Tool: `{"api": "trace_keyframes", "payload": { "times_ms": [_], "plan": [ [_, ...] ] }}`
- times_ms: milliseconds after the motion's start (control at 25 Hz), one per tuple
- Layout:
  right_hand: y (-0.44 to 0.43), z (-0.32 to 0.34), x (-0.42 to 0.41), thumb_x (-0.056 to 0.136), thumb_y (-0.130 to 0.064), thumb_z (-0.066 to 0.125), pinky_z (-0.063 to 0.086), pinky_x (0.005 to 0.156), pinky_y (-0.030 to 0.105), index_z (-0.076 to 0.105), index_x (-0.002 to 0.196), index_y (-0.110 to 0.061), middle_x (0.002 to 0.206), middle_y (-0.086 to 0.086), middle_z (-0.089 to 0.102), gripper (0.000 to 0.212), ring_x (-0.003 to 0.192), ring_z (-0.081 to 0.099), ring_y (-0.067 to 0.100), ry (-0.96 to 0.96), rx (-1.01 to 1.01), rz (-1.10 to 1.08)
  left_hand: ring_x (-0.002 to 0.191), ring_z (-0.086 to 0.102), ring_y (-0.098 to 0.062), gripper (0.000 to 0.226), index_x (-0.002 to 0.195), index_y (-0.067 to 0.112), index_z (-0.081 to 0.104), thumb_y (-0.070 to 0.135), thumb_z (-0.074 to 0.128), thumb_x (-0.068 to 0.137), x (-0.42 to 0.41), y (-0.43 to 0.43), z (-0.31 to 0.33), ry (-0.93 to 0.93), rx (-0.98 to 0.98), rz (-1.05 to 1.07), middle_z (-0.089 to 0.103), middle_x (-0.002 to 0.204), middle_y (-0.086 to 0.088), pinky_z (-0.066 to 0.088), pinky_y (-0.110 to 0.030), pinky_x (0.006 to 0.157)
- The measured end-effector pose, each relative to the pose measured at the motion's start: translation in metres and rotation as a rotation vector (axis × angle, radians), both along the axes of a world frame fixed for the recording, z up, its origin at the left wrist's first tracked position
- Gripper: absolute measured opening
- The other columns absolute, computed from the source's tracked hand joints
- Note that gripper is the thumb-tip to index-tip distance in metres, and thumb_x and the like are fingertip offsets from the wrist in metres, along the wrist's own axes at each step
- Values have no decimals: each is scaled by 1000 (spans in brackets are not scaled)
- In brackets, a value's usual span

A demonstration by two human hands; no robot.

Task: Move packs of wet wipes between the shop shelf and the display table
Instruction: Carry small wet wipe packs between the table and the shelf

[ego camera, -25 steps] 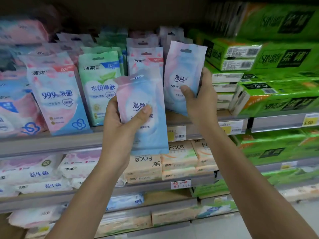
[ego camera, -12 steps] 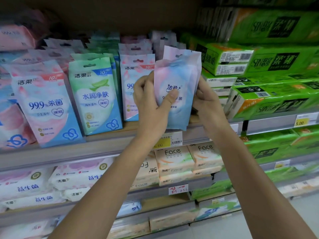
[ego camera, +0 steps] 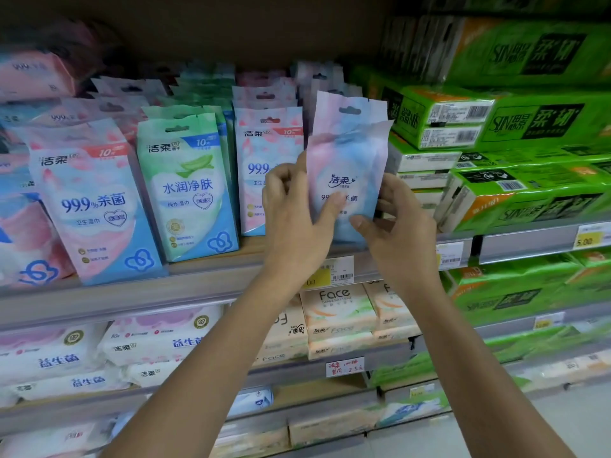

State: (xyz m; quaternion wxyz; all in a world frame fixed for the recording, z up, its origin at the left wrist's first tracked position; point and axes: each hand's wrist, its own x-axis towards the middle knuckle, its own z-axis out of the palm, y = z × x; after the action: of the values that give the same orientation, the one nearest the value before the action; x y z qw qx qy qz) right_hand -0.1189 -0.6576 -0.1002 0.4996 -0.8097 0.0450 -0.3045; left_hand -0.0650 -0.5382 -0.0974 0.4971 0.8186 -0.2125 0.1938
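Two pink-and-blue packs of wet wipes (ego camera: 347, 166) stand one behind the other at the right end of the upper shelf (ego camera: 198, 276), the rear one showing above the front one. My left hand (ego camera: 294, 223) grips the front pack's left edge, thumb across its face. My right hand (ego camera: 396, 233) holds the packs' right edge and lower corner. More wipe packs stand in rows to the left: a pink-blue pack (ego camera: 96, 206), a green pack (ego camera: 188, 186) and another pink pack (ego camera: 261, 173).
Green tissue bundles (ego camera: 512, 153) fill the shelves to the right, tight against the held packs. Below are "Face" tissue packs (ego camera: 337, 315), white wipe packs (ego camera: 155, 345) and price tags (ego camera: 330, 272) on the shelf rail. Grey floor shows at the bottom right.
The two packs, held apart a second ago, have been brought together and moved up onto the upper shelf's right end. Both hands now close in on them from either side.
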Motion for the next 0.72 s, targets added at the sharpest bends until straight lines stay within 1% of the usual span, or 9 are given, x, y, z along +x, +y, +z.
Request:
{"api": "trace_keyframes", "payload": {
  "times_ms": [80, 120, 200, 280, 360, 480, 600, 680, 720],
  "plan": [
    [2, -3, 3, 84, -1, 67, 52, 79, 11, 53, 126, -16, 99, -27, 58, 47, 88, 57, -19, -13, 2, -51, 110, 47, -11, 52, 134, 16, 48, 18, 66, 85, 2, 13, 3, 98, 75, -46, 48, 113, 5, 36, -19, 93],
    [4, -3, 6, 84, -2, 66, 51, 78, 9, 54, 126, -16, 99, -25, 59, 46, 88, 57, -17, -17, 5, -81, 107, 52, -11, 53, 133, 18, 50, 13, 68, 83, 3, 17, 5, 118, 75, -47, 54, 111, 7, 40, -21, 94],
    [7, -2, 11, 86, -4, 64, 51, 79, 13, 56, 125, -15, 102, -16, 62, 41, 88, 59, -6, -21, 15, -127, 89, 62, -6, 60, 131, 21, 52, 7, 74, 77, 6, 18, 10, 126, -12, -15, 62, 97, 12, 51, -24, 89],
    [11, 2, 21, 89, -3, 60, 51, 76, 20, 57, 122, -14, 101, -8, 63, 36, 90, 59, 5, -5, 15, -182, 78, 64, -5, 65, 130, 21, 52, 7, 79, 72, 12, 10, 14, 138, -67, 33, 64, 89, 12, 54, -26, 85],
    [16, 9, 34, 89, 2, 53, 43, 72, 21, 54, 124, -12, 107, 1, 64, 37, 92, 55, 11, 34, 16, -235, 84, 68, -15, 65, 129, 20, 50, 11, 79, 72, 20, 1, 13, 87, -11, 83, 70, 99, 4, 54, -35, 87],
    [20, 16, 54, 88, 7, 47, 34, 72, 18, 46, 128, -7, 121, 11, 59, 43, 108, 55, 24, 118, -15, -262, 95, 67, -31, 66, 133, 16, 41, 17, 74, 76, 34, -9, 17, -5, 169, 168, 70, 107, -10, 51, -43, 84],
    [18, 22, 63, 88, 7, 48, 39, 74, 32, 43, 127, -2, 119, 21, 59, 40, 111, 56, 37, 221, -177, -338, 91, 63, -38, 65, 141, 12, 28, 16, 63, 86, 37, -18, 24, -52, 384, 264, 67, 103, -17, 45, -39, 73],
    [19, 24, 63, 91, 3, 48, 44, 81, 38, 39, 130, 3, 120, 23, 59, 40, 111, 57, 39, 308, -367, -396, 87, 63, -38, 67, 145, 14, 21, 14, 57, 89, 36, -20, 24, -85, 446, 300, 66, 102, -18, 42, -40, 69],
    [19, 24, 62, 93, 0, 49, 45, 82, 38, 37, 132, 4, 119, 22, 60, 41, 111, 57, 38, 330, -455, -423, 86, 63, -38, 65, 144, 16, 23, 14, 56, 89, 35, -20, 23, -103, 450, 300, 65, 101, -16, 41, -40, 67]
  ]
}}
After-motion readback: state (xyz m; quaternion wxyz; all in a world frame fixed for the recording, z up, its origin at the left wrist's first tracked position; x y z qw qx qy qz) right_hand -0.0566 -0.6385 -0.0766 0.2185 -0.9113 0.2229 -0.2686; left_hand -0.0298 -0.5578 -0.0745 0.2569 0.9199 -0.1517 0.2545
